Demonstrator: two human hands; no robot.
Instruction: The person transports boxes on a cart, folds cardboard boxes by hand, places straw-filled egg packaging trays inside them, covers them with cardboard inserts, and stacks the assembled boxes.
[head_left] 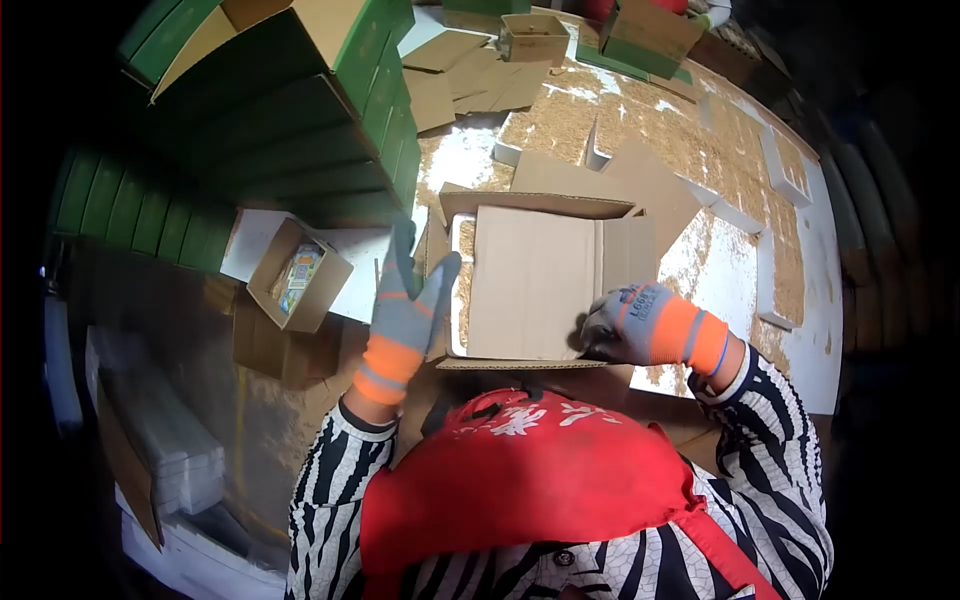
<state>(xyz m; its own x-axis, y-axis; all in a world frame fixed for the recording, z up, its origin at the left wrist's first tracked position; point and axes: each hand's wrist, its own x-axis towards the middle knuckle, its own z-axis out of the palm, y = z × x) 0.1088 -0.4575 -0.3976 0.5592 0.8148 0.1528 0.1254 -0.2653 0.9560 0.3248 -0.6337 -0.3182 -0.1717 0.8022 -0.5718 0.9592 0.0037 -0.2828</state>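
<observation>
An open cardboard carton stands in front of me, its flaps spread outward. Inside it a flat cardboard sheet covers most of a white tray; tan crumbly material shows along the tray's left side. At the sheet's near right corner, my right hand, in a grey and orange glove, has its fingers curled down on the sheet's edge; the fingertips are partly hidden. My left hand, gloved alike, is beside the carton's left wall with fingers stretched and thumb apart, holding nothing.
Green cartons are stacked at left and far left. A small open box with printed packets or cards stands below them. White trays of tan material cover the table beyond and to the right. Loose cardboard lies at the back.
</observation>
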